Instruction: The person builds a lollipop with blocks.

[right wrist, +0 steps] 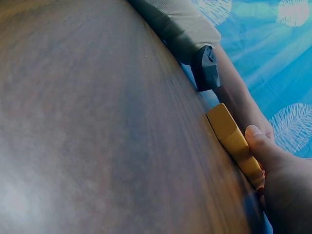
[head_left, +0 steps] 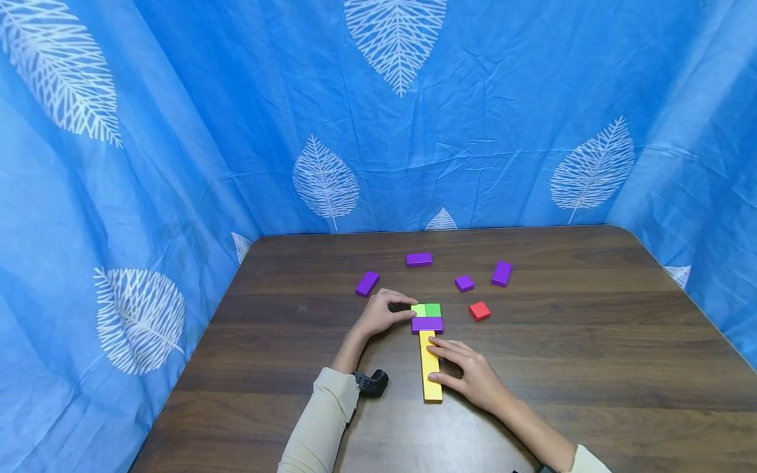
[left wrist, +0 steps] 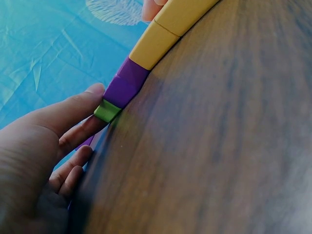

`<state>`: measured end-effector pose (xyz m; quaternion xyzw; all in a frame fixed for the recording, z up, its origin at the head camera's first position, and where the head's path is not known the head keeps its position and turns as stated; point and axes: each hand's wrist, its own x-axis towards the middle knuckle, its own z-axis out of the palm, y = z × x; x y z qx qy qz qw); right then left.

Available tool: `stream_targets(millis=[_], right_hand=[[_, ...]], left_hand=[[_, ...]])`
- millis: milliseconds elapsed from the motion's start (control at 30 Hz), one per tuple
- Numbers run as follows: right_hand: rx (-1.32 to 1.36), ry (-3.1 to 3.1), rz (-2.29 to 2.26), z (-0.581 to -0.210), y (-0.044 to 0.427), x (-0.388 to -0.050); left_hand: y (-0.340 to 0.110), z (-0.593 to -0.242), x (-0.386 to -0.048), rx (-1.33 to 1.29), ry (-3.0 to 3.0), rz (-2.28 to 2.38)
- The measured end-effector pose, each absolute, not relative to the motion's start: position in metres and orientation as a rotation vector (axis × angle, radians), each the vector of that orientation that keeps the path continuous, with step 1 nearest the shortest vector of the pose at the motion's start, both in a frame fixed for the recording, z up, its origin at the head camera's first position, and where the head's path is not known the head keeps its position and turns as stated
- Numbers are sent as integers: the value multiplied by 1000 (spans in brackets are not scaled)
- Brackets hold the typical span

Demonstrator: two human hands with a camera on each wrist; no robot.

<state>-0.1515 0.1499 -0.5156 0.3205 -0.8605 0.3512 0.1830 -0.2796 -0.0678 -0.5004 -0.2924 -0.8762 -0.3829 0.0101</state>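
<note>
A joined row of flat blocks lies on the table: a light green block (head_left: 418,311) beside a green block (head_left: 434,310), a purple block (head_left: 427,324) under them, then yellow blocks (head_left: 432,381) end to end toward the person. With thumb and index fingertips, my left hand (head_left: 377,315) touches the light green block's left end and far edge. My right hand (head_left: 476,376) rests fingertips and thumb along the right side of the yellow blocks. In the right wrist view, the thumb lies against a yellow block (right wrist: 234,141).
Loose purple blocks lie around the far side: one at left (head_left: 367,284), one at the back (head_left: 418,260), one at right (head_left: 501,274) and a smaller one (head_left: 464,283). A red block (head_left: 480,311) sits nearer. Behind the wooden table (head_left: 266,341) hangs a blue curtain (head_left: 473,131).
</note>
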Motion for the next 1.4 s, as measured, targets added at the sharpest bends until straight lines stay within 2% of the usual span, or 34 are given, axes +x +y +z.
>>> stream_targets(millis=[833, 1067, 1400], right_hand=[[906, -2415, 1000, -516, 150, -152], [884, -2429, 1016, -515, 153, -151], [916, -2384, 1033, -514, 152, -152]], left_hand=[[-68, -502, -281, -914, -2732, -1221], [-70, -496, -284, -900, -2695, -1356], [-106, -477, -302, -725, -2632, -1410]])
